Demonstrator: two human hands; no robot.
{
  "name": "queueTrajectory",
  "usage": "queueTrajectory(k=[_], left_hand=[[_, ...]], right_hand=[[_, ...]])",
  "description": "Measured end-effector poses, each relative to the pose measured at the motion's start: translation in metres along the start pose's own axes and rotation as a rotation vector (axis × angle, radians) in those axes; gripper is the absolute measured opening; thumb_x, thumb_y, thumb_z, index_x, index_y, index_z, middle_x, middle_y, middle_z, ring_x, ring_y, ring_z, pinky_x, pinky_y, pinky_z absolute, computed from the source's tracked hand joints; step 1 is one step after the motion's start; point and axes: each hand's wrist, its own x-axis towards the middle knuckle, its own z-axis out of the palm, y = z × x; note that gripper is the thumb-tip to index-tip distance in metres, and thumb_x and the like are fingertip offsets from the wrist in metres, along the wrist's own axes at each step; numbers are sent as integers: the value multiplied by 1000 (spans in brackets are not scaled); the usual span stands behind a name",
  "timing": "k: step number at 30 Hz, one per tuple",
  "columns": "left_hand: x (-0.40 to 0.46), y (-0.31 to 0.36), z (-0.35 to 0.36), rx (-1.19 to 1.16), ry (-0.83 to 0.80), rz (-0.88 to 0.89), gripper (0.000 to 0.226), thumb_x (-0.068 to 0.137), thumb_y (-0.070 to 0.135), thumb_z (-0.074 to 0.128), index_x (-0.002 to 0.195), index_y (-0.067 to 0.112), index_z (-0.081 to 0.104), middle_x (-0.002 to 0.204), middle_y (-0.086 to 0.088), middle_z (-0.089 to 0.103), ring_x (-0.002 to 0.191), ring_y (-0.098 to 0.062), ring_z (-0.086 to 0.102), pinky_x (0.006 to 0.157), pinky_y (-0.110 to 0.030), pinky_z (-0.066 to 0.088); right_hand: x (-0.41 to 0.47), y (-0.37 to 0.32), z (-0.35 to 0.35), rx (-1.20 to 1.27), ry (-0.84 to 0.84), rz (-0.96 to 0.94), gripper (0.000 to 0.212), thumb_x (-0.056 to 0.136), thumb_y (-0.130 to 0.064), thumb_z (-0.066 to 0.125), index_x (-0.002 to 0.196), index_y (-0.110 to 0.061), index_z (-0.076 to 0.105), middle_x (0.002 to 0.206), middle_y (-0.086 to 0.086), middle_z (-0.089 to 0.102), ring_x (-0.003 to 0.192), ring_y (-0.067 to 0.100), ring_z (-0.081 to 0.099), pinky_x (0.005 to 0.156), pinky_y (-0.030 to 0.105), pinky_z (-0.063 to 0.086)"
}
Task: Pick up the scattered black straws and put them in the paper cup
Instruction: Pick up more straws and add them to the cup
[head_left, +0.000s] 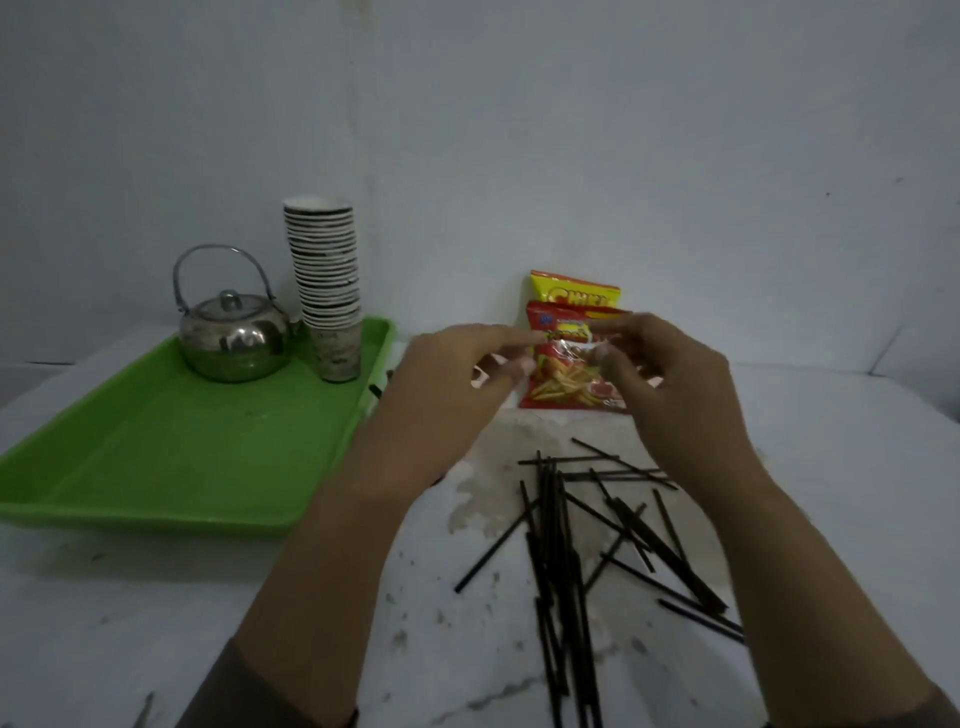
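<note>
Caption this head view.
Both hands, left and right, raised empty above scattered black straws; stacked paper cups wait on green tray.

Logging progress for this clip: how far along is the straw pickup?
Nothing looks done: the thin black plastic straws all lie scattered on the white table. Left hand and right hand hover above them, apparently empty. No straw shows in the stacked paper cups.

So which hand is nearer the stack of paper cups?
Left. The left hand is raised just right of the stack of paper cups; the right hand is farther right, before the snack packets.
</note>
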Motion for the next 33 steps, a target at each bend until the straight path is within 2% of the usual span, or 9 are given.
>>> queueTrajectory(k=[4, 9, 12, 15, 19, 23, 28, 30, 33], left_hand=[[-14, 15, 47, 38, -328, 47, 23, 85, 27, 61, 106, 35, 65, 77, 27, 58, 69, 10, 55, 63, -3, 41], [-38, 14, 98, 175, -604, 132, 22, 89, 24, 56, 108, 30, 64, 104, 9, 69, 88, -5, 59, 76, -23, 49], [-49, 7, 113, 250, -597, 154, 25, 92, 20, 49, 112, 24, 63, 111, 4, 64, 102, -12, 55, 83, -27, 45], [-56, 0, 121, 303, -544, 209, 32, 92, 8, 46, 119, 21, 59, 117, 0, 60, 108, -16, 49, 89, -29, 41], [-58, -3, 121, 317, -457, 222, 35, 86, -2, 49, 113, 15, 63, 111, -6, 64, 102, -22, 54, 84, -30, 42], [-58, -6, 119, 339, -390, 225, 32, 83, -2, 53, 108, 14, 66, 102, -5, 67, 95, -22, 58, 80, -36, 49], [-59, -10, 122, 341, -389, 247, 32, 81, -3, 56, 107, 13, 66, 96, -5, 68, 87, -22, 60, 72, -40, 52], [-60, -11, 123, 340, -401, 266, 34, 79, -5, 58, 107, 13, 67, 95, -6, 69, 85, -23, 61, 71, -39, 52], [-61, -10, 125, 336, -420, 294, 36, 79, -6, 58, 107, 14, 66, 99, -5, 69, 88, -24, 60, 73, -37, 49]], right_hand=[[-37, 44, -37, -202, -184, 145, 10, 86, -18, 60, 88, -27, 65, 67, -9, 66, 59, -5, 57, 54, 3, 39], [-79, 87, -64, -283, -289, 331, 16, 84, -21, 62, 72, -32, 62, 67, -11, 60, 57, 3, 51, 56, 5, 39], [-86, 99, -65, -285, -355, 369, 16, 85, -24, 62, 71, -30, 61, 71, -12, 61, 61, 2, 51, 57, 3, 38], [-89, 106, -51, -342, -326, 414, 14, 86, -32, 59, 75, -23, 61, 69, -12, 58, 60, 0, 50, 48, 12, 35], [-95, 108, -34, -385, -217, 541, 32, 83, -48, 58, 81, -17, 62, 63, -10, 54, 56, 3, 50, 47, 21, 39], [-96, 102, -28, -412, -223, 519, 43, 71, -57, 66, 82, -16, 63, 69, 1, 61, 62, 18, 58, 53, 31, 45], [-96, 96, -22, -478, -358, 430, 24, 78, -37, 68, 84, -14, 65, 84, 3, 61, 72, 19, 57, 62, 28, 46], [-99, 95, -21, -475, -367, 411, 17, 82, -28, 63, 80, -11, 64, 81, 5, 63, 69, 20, 58, 61, 30, 47], [-100, 95, -20, -491, -375, 402, 14, 81, -22, 59, 76, -8, 60, 74, 7, 61, 64, 21, 55, 51, 27, 38]])
